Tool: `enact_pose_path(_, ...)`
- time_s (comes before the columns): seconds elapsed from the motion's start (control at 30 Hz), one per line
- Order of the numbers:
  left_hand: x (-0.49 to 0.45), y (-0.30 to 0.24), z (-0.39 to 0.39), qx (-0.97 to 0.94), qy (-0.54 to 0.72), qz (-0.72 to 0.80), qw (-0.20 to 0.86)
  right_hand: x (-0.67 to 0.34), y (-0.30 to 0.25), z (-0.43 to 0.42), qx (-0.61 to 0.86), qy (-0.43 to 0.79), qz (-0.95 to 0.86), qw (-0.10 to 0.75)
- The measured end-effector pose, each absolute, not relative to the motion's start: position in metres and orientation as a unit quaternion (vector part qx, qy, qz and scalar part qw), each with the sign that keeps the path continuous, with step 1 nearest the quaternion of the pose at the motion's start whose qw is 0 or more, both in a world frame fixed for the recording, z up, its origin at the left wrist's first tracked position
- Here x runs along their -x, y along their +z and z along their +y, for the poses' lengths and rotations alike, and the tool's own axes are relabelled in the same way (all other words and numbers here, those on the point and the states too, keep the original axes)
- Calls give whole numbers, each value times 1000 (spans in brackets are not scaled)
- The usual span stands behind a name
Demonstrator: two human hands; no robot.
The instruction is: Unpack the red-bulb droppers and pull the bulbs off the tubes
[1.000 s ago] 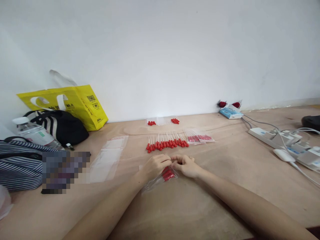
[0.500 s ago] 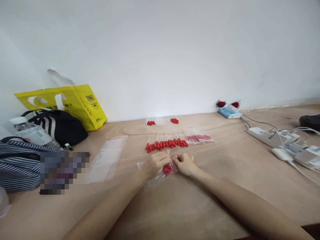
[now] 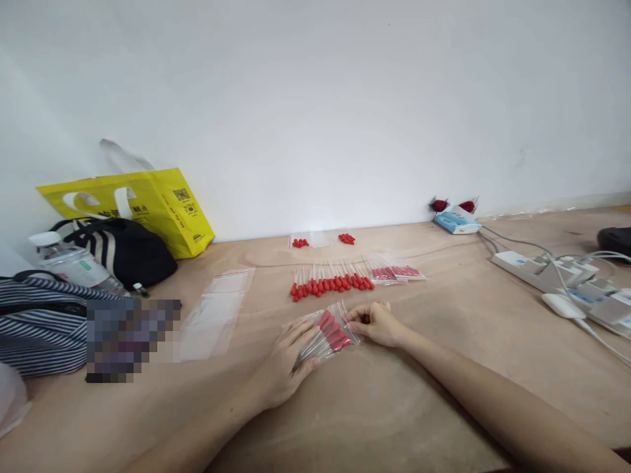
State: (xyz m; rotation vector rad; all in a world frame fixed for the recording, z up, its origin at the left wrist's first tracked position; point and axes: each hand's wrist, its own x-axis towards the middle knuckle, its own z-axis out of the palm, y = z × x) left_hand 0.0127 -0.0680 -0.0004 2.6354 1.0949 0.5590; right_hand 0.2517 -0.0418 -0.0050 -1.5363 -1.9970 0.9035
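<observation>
A clear zip bag point(image 3: 335, 334) with several red-tipped sticks inside lies tilted on the table in front of me. My left hand point(image 3: 290, 361) grips its lower left part, fingers along the upper side and thumb at the lower edge. At the bag's right edge, by the reddish seal strip, my right hand point(image 3: 377, 323) pinches the plastic with closed fingers. Just beyond the hands is a row of loose red-tipped sticks point(image 3: 332, 284), heads toward me. Filled zip bags point(image 3: 394, 271) lie to the right of that row.
Flat unfilled bags point(image 3: 217, 315) lie on the left. Small red pieces point(image 3: 300, 243) rest on plastic near the wall. Farther left are a yellow bag point(image 3: 192, 223), a black bag point(image 3: 142, 253) and a bottle point(image 3: 81, 266). A tissue pack point(image 3: 457, 221) and a power strip point(image 3: 532, 269) stand right.
My left hand has shifted left and down from the bag's top, uncovering the red tips. The bag now lies flatter, its seal edge toward my right hand, which has moved slightly right.
</observation>
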Motion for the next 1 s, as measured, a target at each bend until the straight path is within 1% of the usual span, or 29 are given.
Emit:
enact_pose_path(0.17,-13,7,-61,-902,117,374,178,-259,-4,-37,483,301,-796,205)
enact_pose_path(0.3,-17,12,-53,-903,87,372,197,-263,-5,-34,437,287,-827,206)
enact_pose_path(0.37,-16,10,-51,-904,94,367,196,-262,-6,-34,423,280,-833,222)
enact_pose_path(0.5,-13,3,-52,-902,122,369,190,-256,-5,-41,384,286,-827,295)
enact_pose_path(0.57,-12,1,-52,-901,135,368,189,-254,-4,-45,373,277,-831,307)
enact_pose_path(0.8,-12,0,-51,-902,143,366,180,-254,4,-48,413,203,-858,230)
enact_pose_path(1.0,-12,1,-53,-899,150,367,184,-248,6,-47,432,239,-841,221)
